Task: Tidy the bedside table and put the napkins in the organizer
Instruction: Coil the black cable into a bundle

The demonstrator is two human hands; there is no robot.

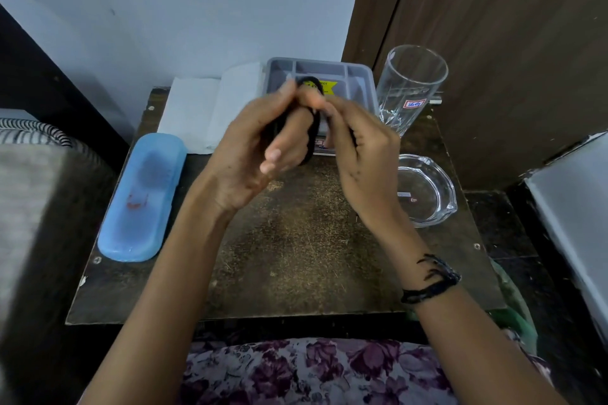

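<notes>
Bystanders around the worn tabletop

A blue oblong case (142, 197) lies lengthwise to the left of the left hand, near the edge beside grey striped bedding (39, 154). Right of the right hand a tall clear glass (409, 89) with a small red-edged label stands upright at the back, and nearer, just beside that wrist, sits a shallow clear glass dish (426, 191). A brown wooden panel (493, 43) rises behind the glass; a pale wall (164, 10) stands beyond both hands.
</notes>
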